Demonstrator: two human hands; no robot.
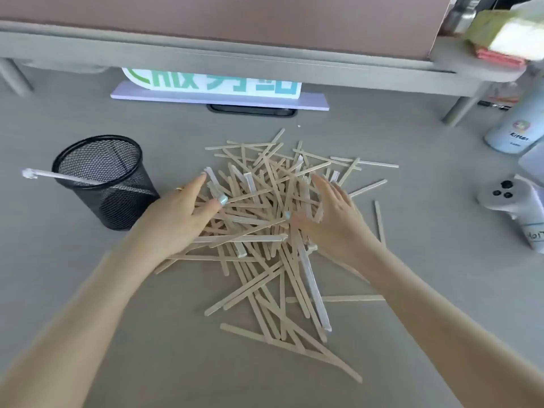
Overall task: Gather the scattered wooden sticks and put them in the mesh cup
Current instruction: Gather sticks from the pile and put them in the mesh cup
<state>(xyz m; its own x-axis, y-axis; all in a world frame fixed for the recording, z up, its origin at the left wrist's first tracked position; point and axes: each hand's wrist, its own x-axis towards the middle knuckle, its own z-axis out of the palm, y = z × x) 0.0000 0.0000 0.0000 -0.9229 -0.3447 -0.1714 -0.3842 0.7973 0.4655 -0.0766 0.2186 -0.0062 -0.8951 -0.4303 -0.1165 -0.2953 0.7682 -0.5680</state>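
A big loose pile of flat wooden sticks point(265, 201) lies spread over the middle of the grey table, some in clear wrappers. My left hand point(179, 213) rests flat on the pile's left side, fingers apart. On the pile's right side lies my right hand point(332, 219), palm down and spread, blurred. Neither hand has closed around any stick. The black mesh cup point(103, 181) stands upright to the left of the pile, close to my left hand. One wrapped stick point(59, 176) leans out over the cup's rim.
A raised grey shelf point(235, 60) spans the back, with a white and green sign point(212, 83) and a dark phone point(253, 110) under it. At the right stand a pale blue bottle point(518, 125) and a white controller point(512, 201). A stray stick point(379, 222) lies to the right.
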